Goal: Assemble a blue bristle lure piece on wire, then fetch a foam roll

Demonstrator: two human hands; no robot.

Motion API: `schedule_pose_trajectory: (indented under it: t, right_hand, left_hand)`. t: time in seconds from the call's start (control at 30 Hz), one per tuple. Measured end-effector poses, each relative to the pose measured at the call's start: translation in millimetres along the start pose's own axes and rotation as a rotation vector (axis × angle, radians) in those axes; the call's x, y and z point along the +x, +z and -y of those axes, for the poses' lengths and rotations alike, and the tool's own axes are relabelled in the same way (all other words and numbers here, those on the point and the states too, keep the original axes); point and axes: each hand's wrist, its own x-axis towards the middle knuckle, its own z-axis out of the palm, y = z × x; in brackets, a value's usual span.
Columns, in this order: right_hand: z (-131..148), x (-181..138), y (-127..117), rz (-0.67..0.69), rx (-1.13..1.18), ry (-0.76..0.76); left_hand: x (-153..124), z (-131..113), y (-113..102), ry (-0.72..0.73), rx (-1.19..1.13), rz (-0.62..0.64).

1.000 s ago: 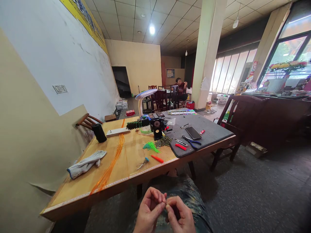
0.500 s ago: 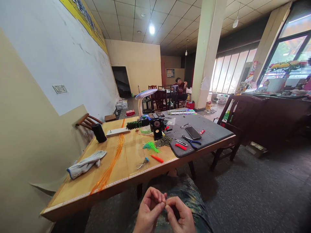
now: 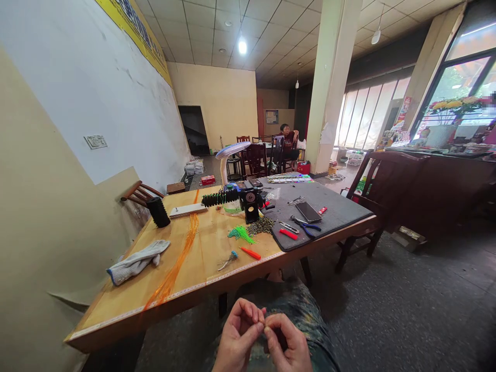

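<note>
While both hands (image 3: 241, 337) meet above the lap (image 3: 300, 307), fingers curled and tips pinched, any held thing stays indiscernible.

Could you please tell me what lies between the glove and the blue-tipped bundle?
The head view shows orange strands between the glove and the bundle.

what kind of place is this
Possibly a small craft workspace inside a shop or similar room: a wooden table bears pliers and long orange strands, while a cluttered counter stands at the right.
</note>
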Motion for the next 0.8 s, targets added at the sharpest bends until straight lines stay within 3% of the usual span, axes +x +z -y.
schedule_pose_trajectory:
  t: [0.13, 0.3, 0.43, 0.8]
  right_hand:
    - [-0.7, 1.0, -3.9, 0.003, -0.029, -0.02]
    - [3.7, 4.3, -9.9, 0.083, -0.06, -0.053]
    - [4.5, 2.0, -4.2, 0.001, -0.041, 0.012]
    - [0.6, 3.3, -8.4, 0.074, -0.055, -0.023]
  left_hand:
    - [2.3, 0.9, -3.0, -0.022, 0.012, 0.067]
    - [3.5, 1.7, -5.6, -0.017, -0.01, 0.046]
    - [4.6, 0.7, -8.2, -0.044, -0.011, 0.087]
    - [3.1, 0.3, -3.0, -0.023, -0.045, 0.045]
